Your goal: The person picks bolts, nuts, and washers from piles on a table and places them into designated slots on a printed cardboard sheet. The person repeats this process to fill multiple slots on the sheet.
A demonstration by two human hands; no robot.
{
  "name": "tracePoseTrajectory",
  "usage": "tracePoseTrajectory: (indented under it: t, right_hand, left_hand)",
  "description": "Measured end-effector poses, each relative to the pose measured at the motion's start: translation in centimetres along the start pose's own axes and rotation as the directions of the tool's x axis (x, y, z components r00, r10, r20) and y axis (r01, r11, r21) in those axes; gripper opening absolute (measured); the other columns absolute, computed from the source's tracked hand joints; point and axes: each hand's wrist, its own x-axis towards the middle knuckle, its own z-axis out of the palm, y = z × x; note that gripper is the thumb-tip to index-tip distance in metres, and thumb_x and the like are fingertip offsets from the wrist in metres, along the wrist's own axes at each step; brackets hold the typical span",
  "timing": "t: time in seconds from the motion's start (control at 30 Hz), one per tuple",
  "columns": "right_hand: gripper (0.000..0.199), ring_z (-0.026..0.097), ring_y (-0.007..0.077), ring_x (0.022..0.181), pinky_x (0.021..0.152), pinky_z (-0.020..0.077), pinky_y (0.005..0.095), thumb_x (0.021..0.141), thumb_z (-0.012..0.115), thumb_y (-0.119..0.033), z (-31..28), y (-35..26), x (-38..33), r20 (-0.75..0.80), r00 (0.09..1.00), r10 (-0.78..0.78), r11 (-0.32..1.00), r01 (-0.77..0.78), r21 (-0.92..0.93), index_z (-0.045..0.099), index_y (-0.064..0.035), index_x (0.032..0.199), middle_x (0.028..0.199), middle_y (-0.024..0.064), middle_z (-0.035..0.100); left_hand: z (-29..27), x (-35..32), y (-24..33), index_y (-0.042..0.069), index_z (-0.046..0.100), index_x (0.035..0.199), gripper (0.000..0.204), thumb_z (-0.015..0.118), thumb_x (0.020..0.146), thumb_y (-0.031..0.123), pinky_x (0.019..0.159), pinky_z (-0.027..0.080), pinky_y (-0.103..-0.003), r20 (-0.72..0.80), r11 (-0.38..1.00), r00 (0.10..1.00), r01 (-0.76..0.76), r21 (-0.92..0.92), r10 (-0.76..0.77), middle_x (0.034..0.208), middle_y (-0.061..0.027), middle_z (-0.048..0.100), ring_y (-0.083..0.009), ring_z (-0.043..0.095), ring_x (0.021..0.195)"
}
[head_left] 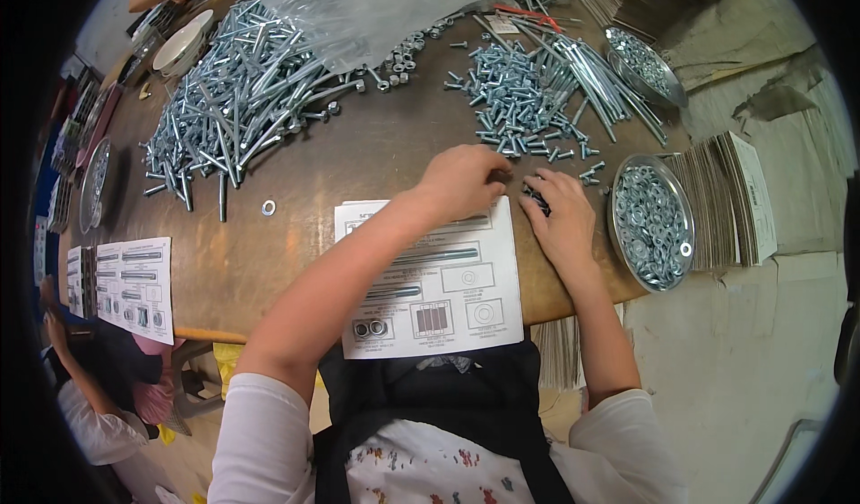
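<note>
A white printed card (421,275) with pictures of bolts, washers and nuts lies at the table's front edge before me. Over its far right corner is my left hand (464,180), fingers curled and pressed together; what they hold, if anything, is hidden. My right hand (564,215) rests just right of the card, its fingers bent round small dark metal pieces (537,201) that look like short bolts. Beyond both hands spreads a heap of short bolts (515,96), with a few loose ones near my right fingertips.
A large heap of long bolts (242,101) lies far left, partly under clear plastic bags (358,11). One washer (269,207) lies alone. A bowl of washers (651,222) and stacked cards (726,204) stand right. Long thin rods (600,78) lie behind. Other people sit left.
</note>
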Motion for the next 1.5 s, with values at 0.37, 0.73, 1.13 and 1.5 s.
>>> tracePoseTrajectory:
  t: [0.37,0.73,1.13,1.5]
  right_hand:
    - [0.018,0.061,0.0299,0.110,0.094,0.0484,0.0416,0.077,0.077,-0.014,-1.7,0.4,-1.9,-0.156,0.988,-0.021,0.997,0.010,-0.076,0.074,-0.0056,0.093,0.110,0.0086,0.068]
    - [0.019,0.057,0.0319,0.113,0.097,0.0449,0.0453,0.076,0.076,-0.011,-2.4,-0.2,-3.1,-0.118,0.993,0.014,0.979,-0.038,-0.199,0.072,-0.0046,0.093,0.113,0.0095,0.066]
    - [0.019,0.067,0.0257,0.071,0.067,0.0545,0.0348,0.078,0.073,-0.005,-5.8,-9.6,-5.2,0.125,0.974,0.186,0.815,-0.224,0.534,0.069,-0.0056,0.096,0.082,0.0079,0.070]
    - [0.017,0.067,0.0309,0.076,0.066,0.0537,0.0388,0.086,0.070,-0.018,-3.0,-8.4,-6.9,-0.037,0.994,0.103,0.941,-0.085,0.329,0.068,-0.0073,0.099,0.085,0.0104,0.067]
  left_hand:
    - [4.0,2.9,3.2,0.010,0.073,0.102,0.021,0.069,0.081,0.013,0.083,0.054,-0.044,0.098,0.957,0.993,-0.096,0.274,0.071,0.098,-0.0117,0.067,-0.0345,0.066,0.095]
    - [5.0,2.9,3.3,0.011,0.071,0.087,0.010,0.067,0.085,0.019,0.071,0.055,-0.042,0.179,0.802,0.961,-0.276,0.530,0.213,0.088,-0.0070,0.067,-0.0298,0.069,0.082]
    - [-3.8,-16.4,7.3,0.006,0.071,0.087,0.017,0.075,0.082,0.022,0.067,0.052,-0.041,-0.049,0.945,0.998,-0.008,0.327,0.026,0.086,-0.0100,0.065,-0.0312,0.064,0.080]
    - [-2.2,-15.3,8.9,0.006,0.068,0.085,0.025,0.079,0.079,0.028,0.067,0.051,-0.041,-0.138,0.958,0.988,-0.024,0.287,0.066,0.081,-0.0097,0.061,-0.0306,0.063,0.078]
